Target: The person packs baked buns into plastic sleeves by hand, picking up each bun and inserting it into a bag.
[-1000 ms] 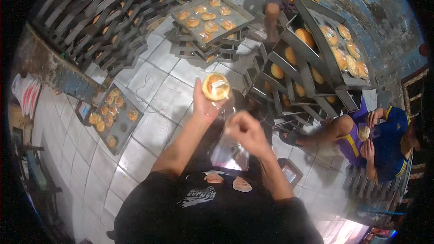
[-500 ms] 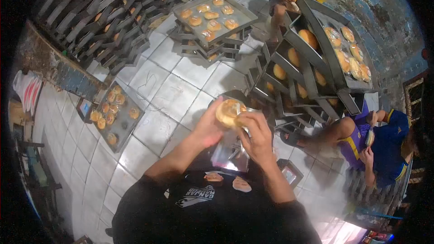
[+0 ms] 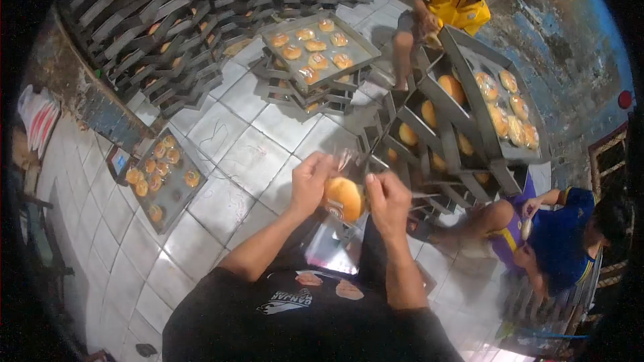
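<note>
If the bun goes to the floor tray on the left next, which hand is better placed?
Left, probably. The left hand is at the bun, on the side nearer the floor tray; the right hand is at the bun's far side and would likely reach across.

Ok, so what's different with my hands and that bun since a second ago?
The bun came closer to your body and turned, its smooth golden side showing. Your right hand, apart from it before, now holds it opposite your left hand, which kept hold. The floor tray of buns stayed put.
</note>
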`<state>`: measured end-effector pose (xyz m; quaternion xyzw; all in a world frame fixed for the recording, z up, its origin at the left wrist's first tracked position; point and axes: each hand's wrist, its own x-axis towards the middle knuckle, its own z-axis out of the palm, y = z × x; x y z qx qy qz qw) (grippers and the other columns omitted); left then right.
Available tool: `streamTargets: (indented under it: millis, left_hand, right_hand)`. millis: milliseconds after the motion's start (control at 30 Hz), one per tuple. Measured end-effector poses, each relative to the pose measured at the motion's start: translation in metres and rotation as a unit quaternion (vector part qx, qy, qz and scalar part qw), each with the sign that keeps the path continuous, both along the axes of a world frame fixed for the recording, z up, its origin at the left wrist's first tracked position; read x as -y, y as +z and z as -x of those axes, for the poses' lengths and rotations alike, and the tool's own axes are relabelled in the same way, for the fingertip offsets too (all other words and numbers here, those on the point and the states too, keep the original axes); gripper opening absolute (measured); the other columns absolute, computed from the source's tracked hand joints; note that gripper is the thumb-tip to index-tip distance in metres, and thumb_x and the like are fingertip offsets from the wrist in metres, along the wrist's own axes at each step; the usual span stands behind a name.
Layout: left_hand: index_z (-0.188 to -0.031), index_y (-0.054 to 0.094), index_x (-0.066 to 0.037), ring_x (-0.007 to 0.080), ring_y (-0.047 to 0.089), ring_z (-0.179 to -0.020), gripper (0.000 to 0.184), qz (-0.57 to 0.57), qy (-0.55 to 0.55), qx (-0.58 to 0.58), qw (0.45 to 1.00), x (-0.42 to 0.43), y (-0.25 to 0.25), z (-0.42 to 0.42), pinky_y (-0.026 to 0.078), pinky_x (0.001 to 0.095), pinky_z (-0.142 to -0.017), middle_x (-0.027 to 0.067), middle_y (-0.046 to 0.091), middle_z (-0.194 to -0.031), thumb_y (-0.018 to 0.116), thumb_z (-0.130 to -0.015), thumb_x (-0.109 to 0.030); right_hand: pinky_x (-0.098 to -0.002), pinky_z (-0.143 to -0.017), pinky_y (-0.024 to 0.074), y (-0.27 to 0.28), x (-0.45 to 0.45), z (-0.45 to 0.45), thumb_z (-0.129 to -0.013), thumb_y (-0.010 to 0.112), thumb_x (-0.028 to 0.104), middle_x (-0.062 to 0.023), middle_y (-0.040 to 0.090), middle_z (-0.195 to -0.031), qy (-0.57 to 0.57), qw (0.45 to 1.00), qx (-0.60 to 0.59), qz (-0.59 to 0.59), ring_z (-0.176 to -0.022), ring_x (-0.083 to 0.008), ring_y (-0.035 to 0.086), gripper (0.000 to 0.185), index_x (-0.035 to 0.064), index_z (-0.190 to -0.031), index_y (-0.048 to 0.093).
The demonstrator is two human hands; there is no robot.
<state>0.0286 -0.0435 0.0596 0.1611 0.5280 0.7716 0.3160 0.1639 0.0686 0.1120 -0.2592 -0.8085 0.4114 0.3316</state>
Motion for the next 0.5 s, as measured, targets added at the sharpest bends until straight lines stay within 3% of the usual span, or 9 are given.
streamTargets:
  millis: [67, 100, 133, 200, 267, 367, 400, 433, 500]
  left_hand:
    - [-0.098, 0.068, 0.000, 0.0093, 0.062, -0.080, 0.020, 0.035, 0.063, -0.087, 0.994, -0.007, 0.007, 0.010, 0.051, 0.0246, -0.077, 0.0040, 0.070, -0.091, 0.058, -0.105, -0.015]
    - [-0.091, 0.067, 0.000, 0.0113, 0.061, -0.083, 0.020, 0.032, 0.070, -0.062, 0.995, -0.012, -0.005, 0.021, 0.050, 0.0263, -0.079, 0.0053, 0.069, -0.096, 0.060, -0.104, -0.014]
    - [-0.091, 0.067, 0.000, 0.0113, 0.061, -0.083, 0.020, 0.033, 0.064, -0.065, 0.995, -0.007, -0.002, 0.020, 0.050, 0.0263, -0.079, 0.0053, 0.069, -0.096, 0.060, -0.104, -0.014]
    - [-0.088, 0.066, 0.000, 0.0137, 0.061, -0.089, 0.018, 0.091, 0.129, -0.341, 0.927, 0.007, 0.003, 0.021, 0.050, 0.0291, -0.084, 0.0071, 0.068, -0.103, 0.062, -0.101, -0.013]
    - [-0.089, 0.067, 0.001, 0.0148, 0.061, -0.094, 0.015, 0.099, 0.098, -0.304, 0.943, 0.034, -0.028, 0.014, 0.048, 0.0304, -0.087, 0.0084, 0.067, -0.108, 0.065, -0.097, -0.011]
    - [-0.092, 0.069, 0.001, 0.0127, 0.060, -0.090, 0.013, 0.164, -0.024, -0.064, 0.984, 0.049, -0.100, 0.010, 0.047, 0.0266, -0.079, 0.0060, 0.066, -0.102, 0.065, -0.096, -0.010]
    - [-0.092, 0.069, 0.001, 0.0127, 0.060, -0.090, 0.013, 0.168, -0.024, -0.062, 0.984, 0.049, -0.097, 0.010, 0.047, 0.0266, -0.079, 0.0060, 0.066, -0.102, 0.065, -0.096, -0.010]
    - [-0.090, 0.069, 0.001, 0.0113, 0.060, -0.090, 0.014, 0.123, -0.032, -0.028, 0.992, 0.047, -0.087, 0.012, 0.046, 0.0251, -0.078, 0.0055, 0.067, -0.101, 0.064, -0.096, -0.010]
    - [-0.089, 0.068, 0.002, 0.0093, 0.060, -0.089, 0.014, 0.051, -0.058, 0.025, 0.997, 0.037, -0.067, 0.013, 0.046, 0.0237, -0.078, 0.0057, 0.069, -0.102, 0.063, -0.097, -0.008]
  right_hand:
    - [-0.0303, -0.056, 0.0408, 0.002, -0.020, 0.007, -0.102, 0.064, 0.024, -0.0043, 0.055, -0.066, 0.005, 0.999, -0.003, 0.038, -0.060, -0.0129, 0.049, 0.037, -0.0020, -0.077, 0.059]
    - [-0.0270, -0.053, 0.0378, -0.016, -0.041, 0.011, -0.103, 0.064, 0.029, 0.0017, 0.054, -0.065, -0.005, 0.979, 0.022, 0.202, -0.058, -0.0092, 0.048, 0.037, 0.0035, -0.076, 0.062]
    - [-0.0270, -0.053, 0.0378, -0.017, -0.042, 0.003, -0.103, 0.064, 0.029, 0.0017, 0.054, -0.065, -0.011, 0.979, 0.018, 0.204, -0.058, -0.0092, 0.048, 0.037, 0.0035, -0.076, 0.062]
    - [-0.0235, -0.052, 0.0345, -0.021, -0.042, -0.001, -0.103, 0.065, 0.031, 0.0058, 0.053, -0.065, 0.038, 0.943, 0.007, 0.330, -0.056, -0.0054, 0.046, 0.034, 0.0080, -0.078, 0.065]
    - [-0.0230, -0.050, 0.0324, -0.049, -0.021, -0.022, -0.103, 0.065, 0.031, 0.0060, 0.051, -0.063, 0.052, 0.921, 0.003, 0.386, -0.054, -0.0038, 0.044, 0.033, 0.0094, -0.078, 0.064]
    - [-0.0234, -0.049, 0.0346, -0.096, 0.013, -0.040, -0.102, 0.067, 0.029, 0.0047, 0.053, -0.062, 0.001, 0.896, 0.074, 0.438, -0.052, -0.0046, 0.046, 0.032, 0.0085, -0.078, 0.062]
    - [-0.0233, -0.048, 0.0352, -0.106, 0.022, -0.040, -0.102, 0.068, 0.027, 0.0044, 0.053, -0.061, -0.018, 0.884, 0.068, 0.462, -0.051, -0.0047, 0.047, 0.031, 0.0082, -0.078, 0.062]
    - [-0.0240, -0.056, 0.0488, -0.108, 0.025, -0.044, -0.103, 0.065, 0.022, 0.0002, 0.061, -0.076, 0.001, 0.892, 0.058, 0.448, -0.061, -0.0079, 0.055, 0.017, 0.0069, -0.095, 0.064]
    - [-0.0242, -0.059, 0.0508, -0.081, 0.045, -0.039, -0.102, 0.066, 0.020, -0.0029, 0.065, -0.084, -0.029, 0.866, -0.041, 0.498, -0.068, -0.0091, 0.059, 0.015, 0.0051, -0.102, 0.063]
